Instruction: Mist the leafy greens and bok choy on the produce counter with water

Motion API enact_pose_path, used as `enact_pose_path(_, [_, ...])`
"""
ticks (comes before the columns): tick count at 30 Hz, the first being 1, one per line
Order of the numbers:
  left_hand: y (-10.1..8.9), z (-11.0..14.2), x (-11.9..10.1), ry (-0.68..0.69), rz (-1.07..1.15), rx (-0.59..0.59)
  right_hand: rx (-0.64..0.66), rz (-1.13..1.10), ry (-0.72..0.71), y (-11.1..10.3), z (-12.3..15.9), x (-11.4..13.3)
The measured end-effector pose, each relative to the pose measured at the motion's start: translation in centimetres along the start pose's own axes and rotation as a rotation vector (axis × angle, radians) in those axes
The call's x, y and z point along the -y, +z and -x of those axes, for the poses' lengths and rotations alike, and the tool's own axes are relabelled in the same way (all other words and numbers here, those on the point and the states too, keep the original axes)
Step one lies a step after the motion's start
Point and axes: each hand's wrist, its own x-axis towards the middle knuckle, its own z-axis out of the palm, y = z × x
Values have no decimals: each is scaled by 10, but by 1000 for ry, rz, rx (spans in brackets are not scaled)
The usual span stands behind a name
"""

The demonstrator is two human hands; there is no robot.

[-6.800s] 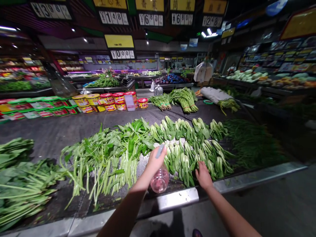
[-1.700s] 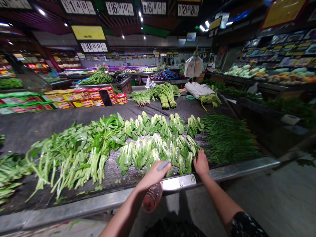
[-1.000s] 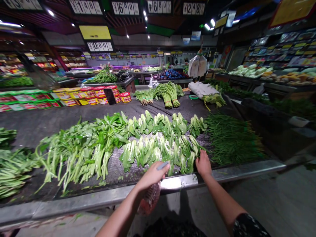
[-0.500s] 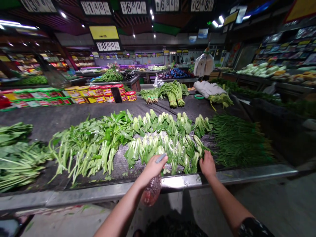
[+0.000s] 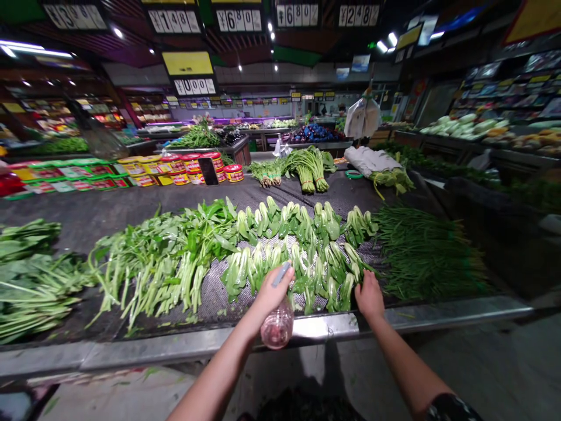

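Observation:
My left hand (image 5: 274,289) is wrapped round the neck of a clear spray bottle (image 5: 277,328) with a grey top. Pinkish colour shows in its rounded bottom, which hangs over the metal front edge of the display. Rows of small bok choy (image 5: 307,275) lie in front of the bottle on a dark mesh mat. At the right end of the front row, my right hand (image 5: 370,297) rests beside a bok choy, fingertips against its leaves. Thumb and fingers are apart there, and I see nothing held in them.
Water spinach (image 5: 175,257) lies left of the bok choy, and thin green chives (image 5: 432,251) lie to the right. Behind stand stacked tubs (image 5: 175,169), a phone (image 5: 207,171), bundled greens (image 5: 307,169) and a paper-wrapped bunch (image 5: 379,164). A metal rail (image 5: 175,345) edges the display.
My left hand has risen slightly and tipped the spray bottle, so its bottom swings up and to the right. My right hand stays almost where it was.

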Motion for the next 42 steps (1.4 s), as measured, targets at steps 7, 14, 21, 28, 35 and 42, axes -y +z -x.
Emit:
enact_pose_path(7, [-5, -21, -19, -36, 93, -33, 5, 19, -6, 2, 2, -1])
enact_pose_path(14, [-4, -40, -39, -114, 104, -77, -12, -8, -33, 9, 2, -4])
enact_pose_path(21, [4, -45, -40, -139, 11, -15, -15, 5, -51, 10, 2, -5])
enact_pose_path(28, [8, -46, -43, -128, -70, 10, 8, 12, -40, 6, 1, -3])
enact_pose_path(35, [8, -47, -39, -139, -110, -9, 26, 34, -31, 7, 1, -4])
enact_pose_path(42, [-2, -53, -36, -131, -81, -41, 35, 26, -14, 9, 1, -6])
